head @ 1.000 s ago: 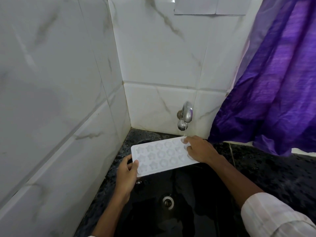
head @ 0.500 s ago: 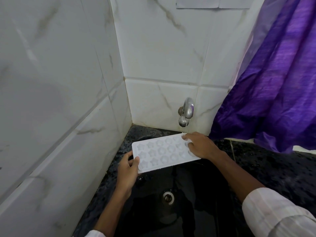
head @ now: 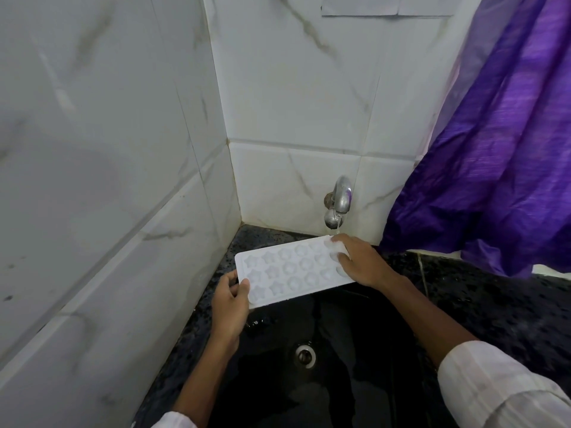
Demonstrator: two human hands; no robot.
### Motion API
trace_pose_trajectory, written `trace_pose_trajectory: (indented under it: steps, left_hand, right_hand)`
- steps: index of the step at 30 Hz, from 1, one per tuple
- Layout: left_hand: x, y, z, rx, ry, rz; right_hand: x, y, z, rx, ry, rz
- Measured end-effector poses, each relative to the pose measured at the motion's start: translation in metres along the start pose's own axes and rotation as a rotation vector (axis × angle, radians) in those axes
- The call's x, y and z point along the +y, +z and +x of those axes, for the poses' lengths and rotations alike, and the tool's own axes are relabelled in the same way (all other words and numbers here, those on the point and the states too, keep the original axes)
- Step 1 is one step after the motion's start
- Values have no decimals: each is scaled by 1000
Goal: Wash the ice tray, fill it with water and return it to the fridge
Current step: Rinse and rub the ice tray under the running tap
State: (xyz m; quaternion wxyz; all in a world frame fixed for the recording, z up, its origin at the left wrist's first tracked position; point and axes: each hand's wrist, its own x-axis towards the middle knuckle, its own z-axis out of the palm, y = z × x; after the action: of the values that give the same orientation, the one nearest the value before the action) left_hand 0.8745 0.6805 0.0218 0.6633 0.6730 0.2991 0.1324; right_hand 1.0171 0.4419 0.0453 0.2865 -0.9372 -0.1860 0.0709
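A white ice tray [head: 287, 270] with star and round moulds is held level over the black sink [head: 340, 381]. My left hand [head: 230, 304] grips its near left corner, thumb on top. My right hand [head: 360, 262] lies on the tray's right end, fingers pressed into the moulds. The metal tap [head: 338, 202] on the back wall runs a thin stream of water onto the tray's far right corner, by my right fingertips.
White marble-look tiles close the left and back sides. A purple curtain [head: 494, 156] hangs at the right over the speckled black counter [head: 494, 304]. The drain [head: 305, 355] sits in the sink's middle. A paper sheet [head: 386, 6] is stuck high on the wall.
The view has tilted down slightly. The tray and both hands stay in nearly the same place under the tap; my right fingers shifted a little over the right-end moulds.
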Motion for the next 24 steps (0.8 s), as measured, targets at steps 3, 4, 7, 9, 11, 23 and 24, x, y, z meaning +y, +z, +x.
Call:
trace_pose_trajectory:
  steps: [3,4,7,9,11,23,24]
  left_hand:
    - [3,0,4,19,-24,-45]
    - [5,0,5,20,-36,-57]
    - [7,0,7,9,-55,-84]
    - [7,1,8,5,-48,-83]
    - [8,2,7,0,-43,-88]
    - [5,8,2,10,9,-37]
    - [5,8,2,9,9,-39]
  right_hand:
    - [0,0,-3,56,6,78]
    - [0,0,-4,57,6,111]
    - [3,1,-7,51,-23,130]
    - [5,2,-7,48,-31,97]
    - [7,2,-7,55,-49,68]
    - [11,2,-5,-71,-45,-67]
    - [11,2,-5,-65,-50,-72]
